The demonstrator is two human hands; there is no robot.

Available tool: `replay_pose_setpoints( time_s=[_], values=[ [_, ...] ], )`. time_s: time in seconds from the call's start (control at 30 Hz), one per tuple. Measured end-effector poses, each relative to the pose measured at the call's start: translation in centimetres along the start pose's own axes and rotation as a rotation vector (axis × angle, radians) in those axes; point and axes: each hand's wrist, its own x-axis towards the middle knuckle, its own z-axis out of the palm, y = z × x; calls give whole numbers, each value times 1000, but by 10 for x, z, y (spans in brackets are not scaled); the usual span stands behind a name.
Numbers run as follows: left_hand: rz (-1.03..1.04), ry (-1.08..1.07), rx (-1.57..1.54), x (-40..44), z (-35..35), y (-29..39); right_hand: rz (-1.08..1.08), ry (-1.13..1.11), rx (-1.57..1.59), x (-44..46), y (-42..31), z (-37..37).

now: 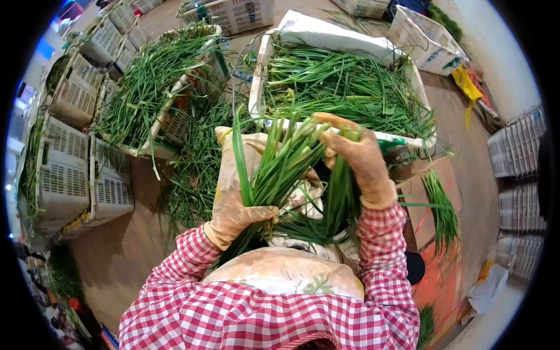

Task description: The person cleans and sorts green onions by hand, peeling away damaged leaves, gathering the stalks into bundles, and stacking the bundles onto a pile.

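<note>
My left hand (240,218), in a stained glove, is closed around the lower part of a bunch of long green chives (279,166). The bunch fans upward across my lap, its pale stalk ends pointing up and to the right. My right hand (359,156), gloved too, is curled at those pale ends and grips chives whose leaves (341,201) hang down below it. Just beyond my hands stands a large white crate (256,96) heaped with loose chives (344,81).
An overfilled crate (160,125) of chives stands at left, with loose leaves (201,169) on the floor beside it. White crates (64,169) line the far left. At right, a small bundle of chives (441,210) lies on a reddish board (440,262); stacked crates (516,146) stand by the wall.
</note>
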Motion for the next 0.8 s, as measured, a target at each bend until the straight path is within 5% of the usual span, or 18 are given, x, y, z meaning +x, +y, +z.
replay_pose_setpoints(
  time_s=[0.13,0.17,0.23,0.37,0.43,0.47,0.63,0.8],
  values=[
    [-64,-54,-222,-4,-5,-5,29,3,28,6,19,-8],
    [-415,-235,-588,-12,-16,-2,-23,-18,61,4,24,-14],
    [-485,-355,-882,-8,-22,-18,-69,-41,94,0,26,-17],
    [-391,-346,-918,-10,-9,-25,-196,-110,209,-3,33,-21],
    [-432,-573,-801,-1,-16,-23,-99,-91,194,-4,33,-23],
    [-433,-378,-779,-5,-14,-23,-70,-17,163,-5,32,-24],
    [-158,-69,-289,-13,2,3,-223,280,24,-22,19,-46],
    [-78,39,-161,-15,-3,-11,-198,120,-19,-39,19,-32]
  ],
)
